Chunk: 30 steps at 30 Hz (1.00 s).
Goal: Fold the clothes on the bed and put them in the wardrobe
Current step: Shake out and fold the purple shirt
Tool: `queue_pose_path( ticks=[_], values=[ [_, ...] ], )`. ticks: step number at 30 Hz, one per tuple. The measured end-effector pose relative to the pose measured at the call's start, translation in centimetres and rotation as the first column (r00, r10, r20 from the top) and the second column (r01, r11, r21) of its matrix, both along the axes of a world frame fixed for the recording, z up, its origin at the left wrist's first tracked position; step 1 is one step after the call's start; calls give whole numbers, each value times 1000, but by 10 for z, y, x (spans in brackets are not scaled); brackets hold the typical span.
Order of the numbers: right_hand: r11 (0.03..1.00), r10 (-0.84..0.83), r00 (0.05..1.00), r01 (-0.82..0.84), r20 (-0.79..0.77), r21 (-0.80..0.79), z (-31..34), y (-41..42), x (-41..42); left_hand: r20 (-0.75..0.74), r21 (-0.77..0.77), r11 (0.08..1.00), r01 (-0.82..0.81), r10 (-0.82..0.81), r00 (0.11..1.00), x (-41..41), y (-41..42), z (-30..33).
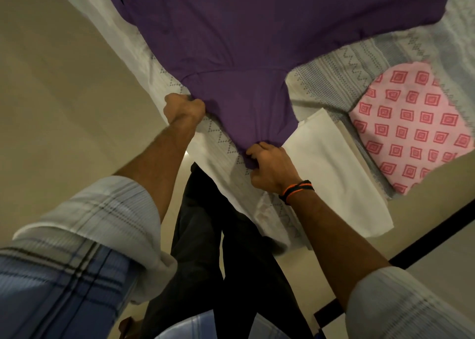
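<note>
A large purple garment (246,27) lies spread over the bed (341,71), its near end drawn toward me into a narrow part. My left hand (183,107) grips the garment's left edge at the bed's near side, fingers curled into the cloth. Lower and to the right, my right hand (272,167), with an orange and black band at the wrist, grips the bunched tip of that same end. Between both hands the cloth is taut. No wardrobe is in view.
A folded white cloth (331,166) lies on the bed just right of my right hand. Beyond it sits a pink piece with red diamond print (413,130). The bedsheet is pale with zigzag stitching. Beige floor (51,107) lies to the left; my dark trousers (221,261) are below.
</note>
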State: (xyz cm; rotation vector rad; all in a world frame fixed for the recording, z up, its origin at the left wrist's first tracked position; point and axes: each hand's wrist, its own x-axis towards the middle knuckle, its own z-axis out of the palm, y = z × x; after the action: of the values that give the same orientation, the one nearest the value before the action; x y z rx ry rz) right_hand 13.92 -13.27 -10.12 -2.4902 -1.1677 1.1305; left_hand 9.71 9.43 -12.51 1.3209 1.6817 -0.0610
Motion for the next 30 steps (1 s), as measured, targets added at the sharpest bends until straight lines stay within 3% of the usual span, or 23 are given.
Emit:
queue_pose_path(
  ticks=[2, 5, 12, 21, 30],
  values=[
    [996, -88, 995, 89, -47, 10, 1, 2, 1, -31, -8, 994, 112, -112, 993, -5, 2, 1],
    [969, -241, 965, 246, -104, 32, 9, 4, 2, 38, -98, 970, 220, -218, 975, -10, -3, 17],
    [909, -402, 904, 413, -148, 54, 47, 14, 8, 165, -193, 923, 332, -303, 938, -17, -20, 69],
    [816, -545, 822, 565, -162, 124, 119, 13, 14, 207, -161, 820, 549, -516, 831, -13, -40, 158],
    [619, -732, 650, 760, -205, 197, 168, 25, 34, 193, -44, 670, 741, -722, 665, 21, -9, 201]
  ],
)
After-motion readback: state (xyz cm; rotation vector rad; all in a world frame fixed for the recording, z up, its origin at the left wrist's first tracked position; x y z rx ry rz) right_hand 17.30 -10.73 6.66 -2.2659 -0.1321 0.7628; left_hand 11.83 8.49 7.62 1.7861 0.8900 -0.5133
